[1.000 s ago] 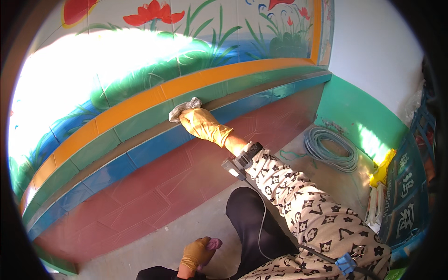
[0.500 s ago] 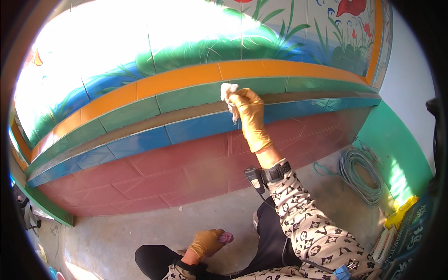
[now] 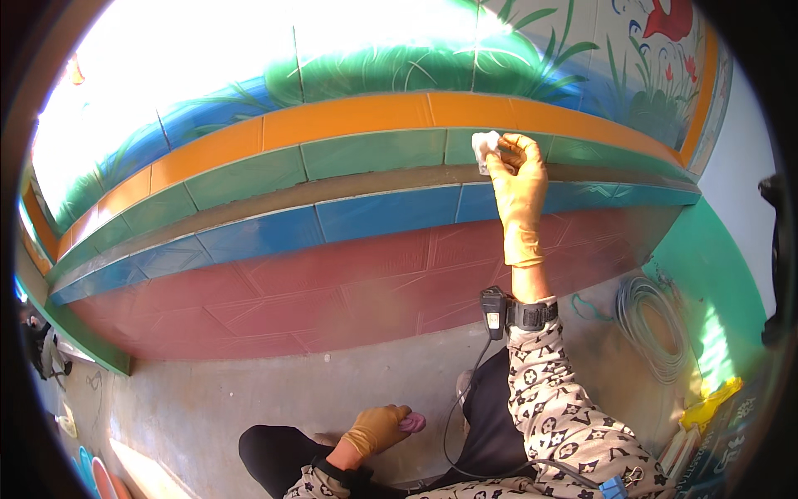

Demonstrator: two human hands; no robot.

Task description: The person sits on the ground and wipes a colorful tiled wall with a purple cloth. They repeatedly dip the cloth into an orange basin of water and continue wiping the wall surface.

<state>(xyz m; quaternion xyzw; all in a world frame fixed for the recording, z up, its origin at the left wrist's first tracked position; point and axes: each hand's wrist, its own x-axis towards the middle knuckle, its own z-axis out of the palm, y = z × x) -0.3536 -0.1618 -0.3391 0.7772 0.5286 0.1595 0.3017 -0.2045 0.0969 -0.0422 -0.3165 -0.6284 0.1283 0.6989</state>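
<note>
My right hand (image 3: pixel 519 187), in a yellow glove, grips a crumpled white cloth (image 3: pixel 485 152) at the band of green tiles (image 3: pixel 377 151), right of centre. Above that band run orange tiles (image 3: pixel 347 114) and a painted tile wall (image 3: pixel 611 83); below it, a grey-brown ledge (image 3: pixel 385 177), blue tiles (image 3: pixel 382 208) and a dull red wall (image 3: pixel 366 295). My left hand (image 3: pixel 378 428), also gloved, rests low near my knee, closed on a pink-purple bundled cloth (image 3: pixel 413 422). A strapped device (image 3: pixel 495 312) with a cable sits on my right wrist.
A coiled grey hose (image 3: pixel 652 328) lies on the concrete floor (image 3: pixel 208 424) by a green side wall (image 3: pixel 706 274). A yellow item (image 3: pixel 711 403) and stacked boards (image 3: pixel 677 453) are at the lower right. Coloured basins (image 3: pixel 108 476) stand at the lower left.
My view has turned to the right. My right hand has shifted right along the tiles with the white cloth. My left hand stays low with the pink-purple cloth.
</note>
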